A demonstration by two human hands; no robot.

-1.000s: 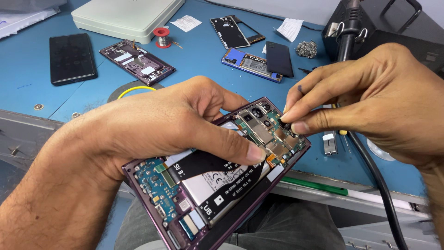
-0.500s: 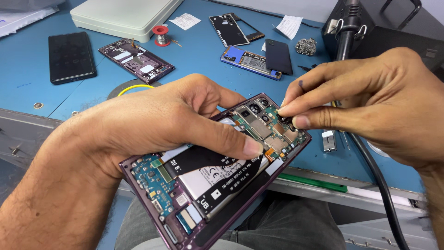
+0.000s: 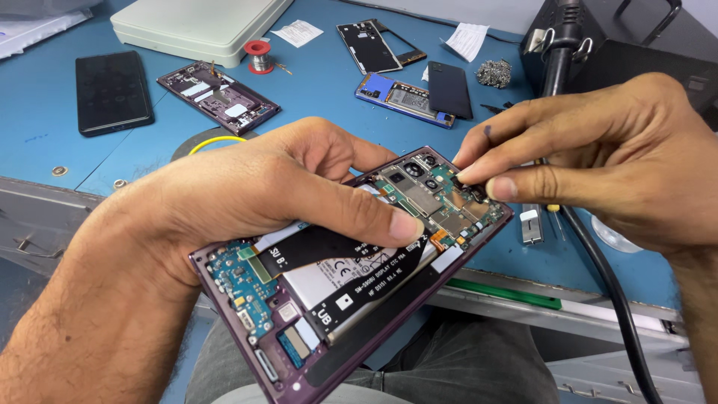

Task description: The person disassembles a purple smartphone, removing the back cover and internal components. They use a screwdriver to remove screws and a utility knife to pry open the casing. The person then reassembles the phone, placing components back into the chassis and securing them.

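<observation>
My left hand (image 3: 247,194) grips an opened purple phone (image 3: 336,284) with its back off, thumb pressed across the battery and black flex cables. The green circuit board (image 3: 434,202) and camera modules show at the phone's upper end. My right hand (image 3: 613,157) pinches thumb and forefinger together at the board's upper right corner; whether a small part sits between the fingertips is hidden.
On the blue bench (image 3: 314,90) lie a black phone (image 3: 112,91), another opened purple phone (image 3: 218,97), a blue opened phone (image 3: 404,96), a bare frame (image 3: 370,45), a solder spool (image 3: 258,54) and a white box (image 3: 198,22). A black cable (image 3: 606,284) runs down at right.
The phone has tilted slightly and shifted a little left and down in my left hand. My right fingertips stay pinched at the board's corner.
</observation>
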